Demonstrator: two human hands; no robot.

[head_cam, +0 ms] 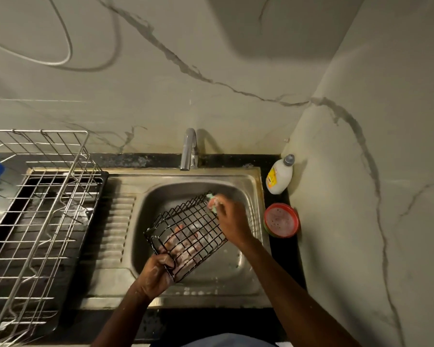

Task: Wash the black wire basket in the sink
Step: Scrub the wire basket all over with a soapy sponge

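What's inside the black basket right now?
The left hand's soapy fingers show through the basket's wires, held over the sink. Nothing else shows inside. The right hand presses a sponge on the far rim; it hides that corner.

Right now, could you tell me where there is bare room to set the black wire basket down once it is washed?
The ribbed drainboard between the dish rack and the sink basin is bare. The strip right of the sink is crowded by the soap bottle and red tub.
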